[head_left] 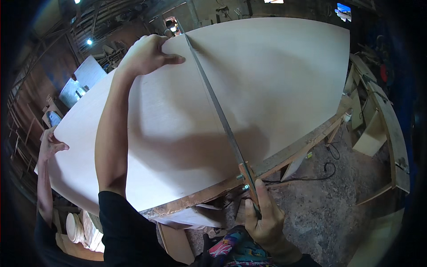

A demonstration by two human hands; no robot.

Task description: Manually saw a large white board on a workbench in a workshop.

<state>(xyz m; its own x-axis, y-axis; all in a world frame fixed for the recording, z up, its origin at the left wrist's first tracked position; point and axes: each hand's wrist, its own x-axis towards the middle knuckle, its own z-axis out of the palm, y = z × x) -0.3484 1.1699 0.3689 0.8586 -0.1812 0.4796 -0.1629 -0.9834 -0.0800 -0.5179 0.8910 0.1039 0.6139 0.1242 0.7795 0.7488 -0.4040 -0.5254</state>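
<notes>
- The right hand [267, 218] closes around the wooden handle [248, 177]; no gap shows in the grip.
- The long blade [218, 104] extends forward from this grip, its long axis slanting left across the white board [284, 80] and past the far edge.
- The left hand [149, 55] sits at that edge, left of the blade, thumb over the board; its fingers are hidden, so its closure cannot be told.
- The right hand is nearer the handle; the left, the far end.
- Count: one blade, one handle, one board, two wearer's hands, one co-worker's hand [51, 144].
</notes>
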